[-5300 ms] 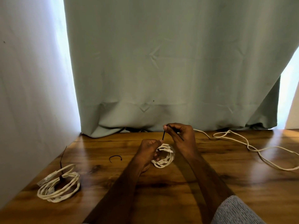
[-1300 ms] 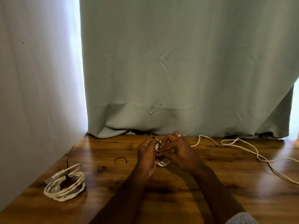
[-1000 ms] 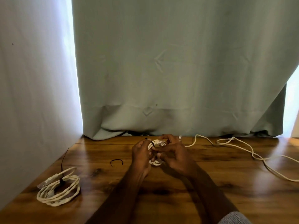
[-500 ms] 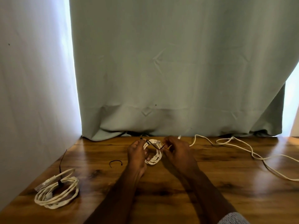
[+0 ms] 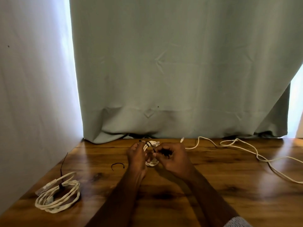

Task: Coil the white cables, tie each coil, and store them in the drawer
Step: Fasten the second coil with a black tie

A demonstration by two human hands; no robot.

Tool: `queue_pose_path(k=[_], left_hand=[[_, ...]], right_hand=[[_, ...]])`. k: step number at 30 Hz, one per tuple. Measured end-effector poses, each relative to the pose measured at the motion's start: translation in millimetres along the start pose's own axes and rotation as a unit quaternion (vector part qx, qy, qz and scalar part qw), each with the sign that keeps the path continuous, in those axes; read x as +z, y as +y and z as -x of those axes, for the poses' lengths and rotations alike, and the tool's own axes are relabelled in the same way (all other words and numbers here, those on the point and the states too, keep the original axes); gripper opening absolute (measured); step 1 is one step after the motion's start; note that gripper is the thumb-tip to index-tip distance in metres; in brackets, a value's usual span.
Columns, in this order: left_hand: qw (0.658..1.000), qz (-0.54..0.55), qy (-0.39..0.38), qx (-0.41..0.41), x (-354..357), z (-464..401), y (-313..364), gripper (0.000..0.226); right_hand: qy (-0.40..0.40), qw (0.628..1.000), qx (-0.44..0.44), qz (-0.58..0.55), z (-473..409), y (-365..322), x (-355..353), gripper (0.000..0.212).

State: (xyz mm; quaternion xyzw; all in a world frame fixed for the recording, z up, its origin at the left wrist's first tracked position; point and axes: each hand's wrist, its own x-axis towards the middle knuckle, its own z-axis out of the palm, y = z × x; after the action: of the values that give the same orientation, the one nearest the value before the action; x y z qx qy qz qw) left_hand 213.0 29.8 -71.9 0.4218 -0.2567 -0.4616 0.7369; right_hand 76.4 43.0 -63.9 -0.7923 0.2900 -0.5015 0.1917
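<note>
Between your hands at the far middle of the wooden table (image 5: 164, 194), the small white cable coil (image 5: 151, 145) is held by your left hand (image 5: 136, 158) while your right hand (image 5: 173, 158) pinches the black tie (image 5: 154, 149). Slacken either grip and, I judge, the loops could spring apart.

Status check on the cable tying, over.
Left hand grips small coil; right hand pinches black tie. Tied coil at left. Loose cable uncoiled at right. Nothing obstructing.
</note>
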Motion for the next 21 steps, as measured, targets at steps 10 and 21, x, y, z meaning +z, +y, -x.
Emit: queue_pose_path(k=[10, 21], left_hand=[[0.997, 0.034, -0.065, -0.027, 10.8, 8.8, 0.0, 0.020], [0.989, 0.059, -0.136, -0.026, 12.2, 12.6, -4.6, 0.030]], right_hand=[[0.020, 0.963, -0.114, 0.243, -1.0, 16.6, -2.2, 0.014], [0.043, 0.973, -0.008, 0.225, 2.5, 18.6, -8.5, 0.028]])
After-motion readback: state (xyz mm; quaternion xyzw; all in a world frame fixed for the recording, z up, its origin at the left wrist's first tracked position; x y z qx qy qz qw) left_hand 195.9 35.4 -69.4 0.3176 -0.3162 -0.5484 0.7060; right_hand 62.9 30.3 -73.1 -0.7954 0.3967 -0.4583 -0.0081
